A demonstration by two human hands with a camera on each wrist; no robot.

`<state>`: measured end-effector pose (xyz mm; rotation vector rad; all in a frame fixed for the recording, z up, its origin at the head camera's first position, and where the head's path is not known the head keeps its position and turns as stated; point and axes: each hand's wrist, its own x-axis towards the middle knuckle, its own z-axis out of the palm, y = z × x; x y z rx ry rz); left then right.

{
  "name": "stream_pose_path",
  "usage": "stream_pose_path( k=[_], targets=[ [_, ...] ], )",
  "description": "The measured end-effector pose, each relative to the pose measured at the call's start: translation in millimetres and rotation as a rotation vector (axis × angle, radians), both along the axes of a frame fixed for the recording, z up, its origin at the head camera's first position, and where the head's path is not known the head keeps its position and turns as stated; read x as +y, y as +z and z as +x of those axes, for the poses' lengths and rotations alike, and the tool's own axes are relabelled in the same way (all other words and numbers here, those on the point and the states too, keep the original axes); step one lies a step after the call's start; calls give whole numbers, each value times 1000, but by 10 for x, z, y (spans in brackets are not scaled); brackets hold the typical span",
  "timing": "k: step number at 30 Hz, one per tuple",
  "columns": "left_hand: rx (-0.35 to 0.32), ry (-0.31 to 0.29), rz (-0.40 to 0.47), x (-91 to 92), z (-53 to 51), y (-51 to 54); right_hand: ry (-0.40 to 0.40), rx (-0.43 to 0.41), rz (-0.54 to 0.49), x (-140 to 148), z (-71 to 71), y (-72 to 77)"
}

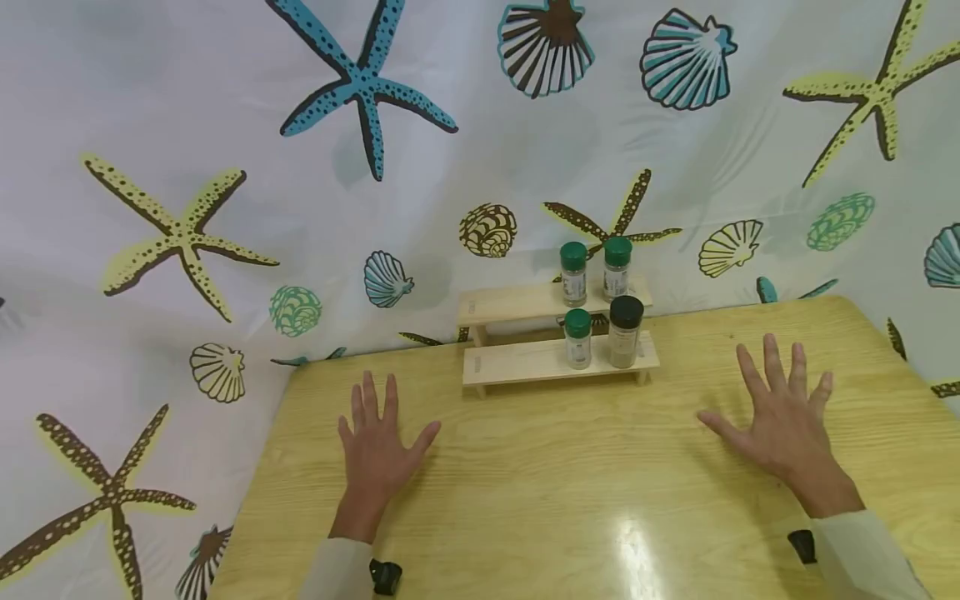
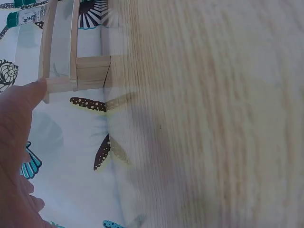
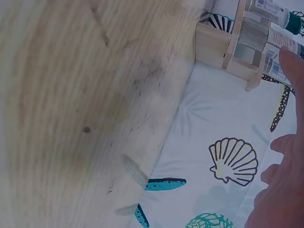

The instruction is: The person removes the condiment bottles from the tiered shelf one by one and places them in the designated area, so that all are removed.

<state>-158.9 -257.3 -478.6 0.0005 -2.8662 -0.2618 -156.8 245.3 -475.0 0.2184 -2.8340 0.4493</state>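
My left hand [image 1: 378,454] is spread over the left part of the wooden table, holding nothing. On the other side, my right hand [image 1: 787,421] has its fingers spread too, and it holds nothing. Between and beyond them stands a two-step wooden rack [image 1: 517,365]. Its upper step carries two green-capped spice jars, one [image 1: 573,275] left of the other [image 1: 617,268]. On the lower step are a smaller green-capped jar [image 1: 578,340] and a larger black-capped jar [image 1: 625,333]. In the wrist views, the left thumb [image 2: 33,92] and the right hand [image 3: 285,190] show at the edges.
The wooden table [image 1: 540,483] has a shiny light spot near its front. Behind it hangs a white cloth [image 1: 427,208] printed with starfish and shells, which also runs along the left and right sides. Dark wrist devices, one [image 1: 386,577] at the left sleeve, sit on both forearms.
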Motion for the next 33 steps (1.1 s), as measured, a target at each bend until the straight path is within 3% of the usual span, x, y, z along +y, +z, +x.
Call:
stream_pose_path(
  k=[3,8,14,19,25,30,33],
  targets=[
    [-7,-19,28,-81,-18,-10,19,-3,-18,-47,-49,37],
    [-46,-76,122,-68,-133,-63,60,0,-41,22,-85,135],
    [-110,-146,298,-117,-253,-47,129,-18,-113,-6,-204,267],
    [-169,-137,467,-157,-339,-47,163,-35,-162,-59,-324,349],
    [-170,-126,588,-148,-472,-64,186,-71,-255,-57,-417,511],
    [-166,-120,726,-101,-562,-130,152,-151,-290,-71,-499,658],
    [-199,-116,826,-58,-603,-145,132,-184,-301,-88,-560,720]
  ],
)
